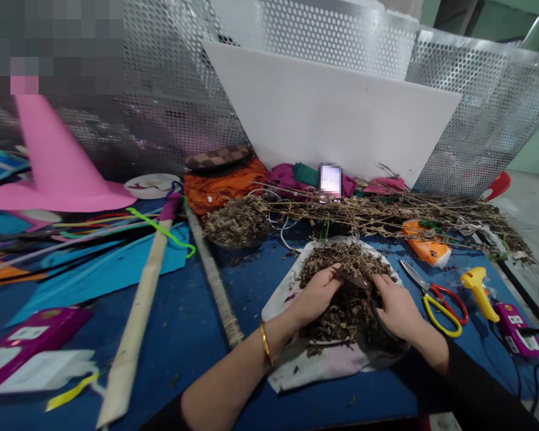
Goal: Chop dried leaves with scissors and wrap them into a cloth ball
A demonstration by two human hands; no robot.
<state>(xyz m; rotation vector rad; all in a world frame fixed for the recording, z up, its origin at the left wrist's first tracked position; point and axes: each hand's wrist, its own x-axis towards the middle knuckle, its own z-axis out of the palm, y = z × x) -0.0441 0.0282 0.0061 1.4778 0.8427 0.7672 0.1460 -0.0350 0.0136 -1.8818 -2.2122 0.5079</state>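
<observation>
A heap of dry brown plant bits (345,317) lies on a white cloth (291,365) on the blue table. My left hand (321,290), with a gold bangle at its wrist, is closed at the left of the heap, fingertips pinching something too small to make out. On the right, my right hand (393,302) is wrapped round dark-handled scissors (354,278), whose blades point left toward my left fingertips. Scissors with red and yellow handles (440,308) lie to the right of the cloth.
Dry stalks (368,212) stretch across the back before a white board (341,114). A yellow glue gun (480,290) and purple power strip (516,332) lie right. At left are a pink cone hat (58,161), a pale stick (139,311) and a wrapped rod (211,275).
</observation>
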